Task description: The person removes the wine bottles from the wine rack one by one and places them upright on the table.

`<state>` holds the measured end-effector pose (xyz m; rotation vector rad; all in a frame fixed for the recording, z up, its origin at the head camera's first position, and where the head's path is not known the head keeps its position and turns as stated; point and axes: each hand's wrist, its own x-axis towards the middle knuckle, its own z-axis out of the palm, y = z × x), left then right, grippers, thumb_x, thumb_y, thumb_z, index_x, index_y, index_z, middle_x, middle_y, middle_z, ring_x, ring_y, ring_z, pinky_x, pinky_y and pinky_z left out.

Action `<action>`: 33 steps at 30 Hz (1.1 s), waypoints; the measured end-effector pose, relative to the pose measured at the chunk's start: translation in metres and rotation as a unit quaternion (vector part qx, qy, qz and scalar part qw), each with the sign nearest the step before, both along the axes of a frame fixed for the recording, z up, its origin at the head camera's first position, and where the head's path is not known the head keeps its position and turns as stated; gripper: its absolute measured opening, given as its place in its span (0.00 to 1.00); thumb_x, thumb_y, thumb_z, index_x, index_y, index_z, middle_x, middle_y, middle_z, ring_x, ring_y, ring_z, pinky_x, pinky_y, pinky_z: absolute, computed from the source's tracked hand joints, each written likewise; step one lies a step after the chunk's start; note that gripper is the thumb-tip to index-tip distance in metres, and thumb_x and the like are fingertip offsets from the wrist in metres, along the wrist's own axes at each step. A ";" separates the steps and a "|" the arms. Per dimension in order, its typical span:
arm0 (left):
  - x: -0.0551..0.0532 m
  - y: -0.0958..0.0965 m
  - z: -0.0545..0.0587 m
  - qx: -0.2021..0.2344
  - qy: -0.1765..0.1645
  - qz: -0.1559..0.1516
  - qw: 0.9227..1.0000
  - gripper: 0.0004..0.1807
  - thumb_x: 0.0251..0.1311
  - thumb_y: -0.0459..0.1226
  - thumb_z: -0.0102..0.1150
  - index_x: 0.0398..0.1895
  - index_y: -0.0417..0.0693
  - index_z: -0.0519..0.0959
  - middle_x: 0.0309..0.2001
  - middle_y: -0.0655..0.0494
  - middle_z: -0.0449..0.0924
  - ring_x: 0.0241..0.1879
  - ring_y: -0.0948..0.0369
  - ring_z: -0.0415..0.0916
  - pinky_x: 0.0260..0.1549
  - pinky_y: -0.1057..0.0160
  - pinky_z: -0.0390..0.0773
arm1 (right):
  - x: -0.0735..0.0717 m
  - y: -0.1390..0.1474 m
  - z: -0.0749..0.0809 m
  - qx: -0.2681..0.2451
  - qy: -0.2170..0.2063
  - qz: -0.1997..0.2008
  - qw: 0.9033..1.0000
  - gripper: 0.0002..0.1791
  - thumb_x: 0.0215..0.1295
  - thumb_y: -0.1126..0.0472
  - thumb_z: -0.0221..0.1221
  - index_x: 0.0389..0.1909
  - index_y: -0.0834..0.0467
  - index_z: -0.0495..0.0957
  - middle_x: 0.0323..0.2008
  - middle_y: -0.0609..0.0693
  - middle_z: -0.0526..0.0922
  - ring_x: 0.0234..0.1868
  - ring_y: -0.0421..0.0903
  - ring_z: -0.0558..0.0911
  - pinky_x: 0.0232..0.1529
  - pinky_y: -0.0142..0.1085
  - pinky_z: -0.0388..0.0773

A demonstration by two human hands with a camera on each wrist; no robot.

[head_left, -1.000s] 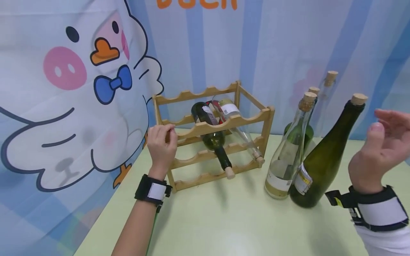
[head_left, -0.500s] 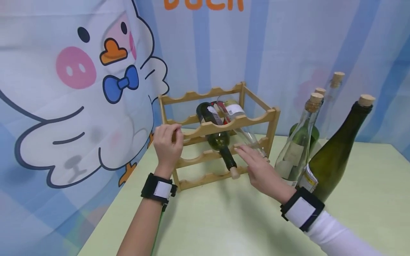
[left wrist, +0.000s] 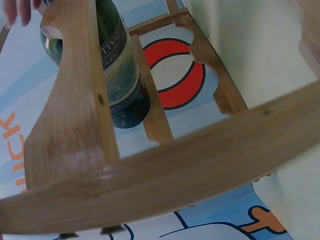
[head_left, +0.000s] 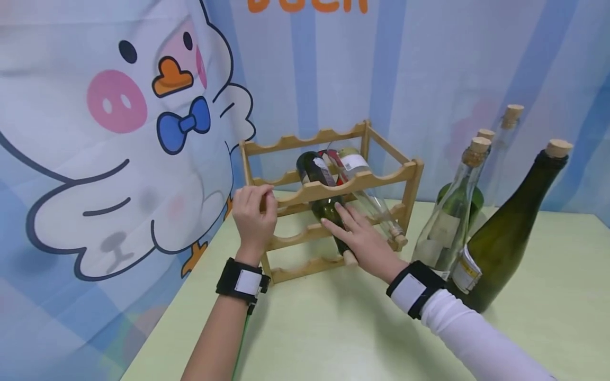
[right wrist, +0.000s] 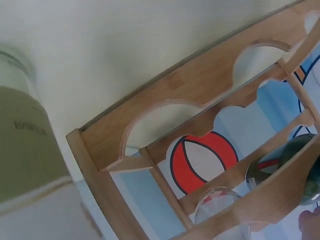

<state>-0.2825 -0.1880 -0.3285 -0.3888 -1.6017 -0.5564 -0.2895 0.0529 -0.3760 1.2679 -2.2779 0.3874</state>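
Observation:
A wooden wine rack (head_left: 413,198) stands on the table. My left hand (head_left: 255,216) grips its front left corner at the upper rail, fingers curled over the wood. In the upper tier lies a dark green wine bottle (head_left: 326,207), its corked neck slanting down toward me. Over that neck spreads my right hand (head_left: 366,242), fingers fairly straight and touching the bottle, its neck partly hidden. A clear bottle (head_left: 373,205) lies beside it to the right. The left wrist view shows the labelled green bottle (left wrist: 119,75) behind the rack's rail; fingertips (right wrist: 311,224) peek into the right wrist view.
Several corked bottles stand upright right of the rack: a clear one (head_left: 440,230) and a tall dark green one (head_left: 507,233) in front, a green one (head_left: 476,203) and a slim clear one (head_left: 498,151) behind. A cartoon-printed cloth (head_left: 333,63) hangs behind the table (head_left: 329,338).
My right hand has swung left from beside the standing bottles to the dark green bottle's neck in the rack. My left hand has stayed at the rack's corner. The view has shifted slightly.

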 end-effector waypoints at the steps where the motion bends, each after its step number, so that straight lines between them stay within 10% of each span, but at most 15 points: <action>1: 0.000 0.001 -0.001 0.001 -0.002 0.000 1.000 0.06 0.54 0.31 0.50 0.29 0.40 0.77 0.24 0.48 0.73 0.26 0.53 0.66 0.25 0.53 0.66 | 0.000 0.000 -0.001 0.004 0.006 0.006 1.000 0.37 0.50 0.81 0.54 0.62 0.55 0.63 0.66 0.64 0.55 0.65 0.62 0.53 0.55 0.54 0.65; 8: 0.002 0.004 -0.005 0.004 -0.009 0.007 1.000 0.06 0.54 0.31 0.50 0.29 0.40 0.77 0.25 0.47 0.73 0.26 0.52 0.66 0.25 0.53 0.67 | 0.005 0.003 -0.004 -0.021 0.012 0.039 0.999 0.22 0.51 0.76 0.56 0.48 0.58 0.75 0.62 0.60 0.65 0.64 0.54 0.61 0.55 0.51 0.67; 26: 0.006 0.001 -0.003 -0.002 0.000 0.037 0.999 0.06 0.53 0.30 0.50 0.30 0.41 0.78 0.24 0.48 0.71 0.26 0.52 0.66 0.25 0.53 0.67 | 0.051 0.009 0.007 -0.117 0.046 0.077 0.989 0.22 0.45 0.76 0.61 0.45 0.62 0.75 0.55 0.60 0.73 0.58 0.56 0.69 0.39 0.48 0.77; 33: 0.022 0.003 -0.013 -0.137 -0.060 0.070 0.986 0.19 0.49 0.37 0.55 0.47 0.44 0.72 0.47 0.44 0.72 0.54 0.47 0.62 0.50 0.42 0.61 | 0.085 0.029 0.013 -0.093 0.037 0.087 0.991 0.23 0.46 0.73 0.61 0.48 0.60 0.75 0.55 0.59 0.73 0.59 0.55 0.67 0.46 0.48 0.75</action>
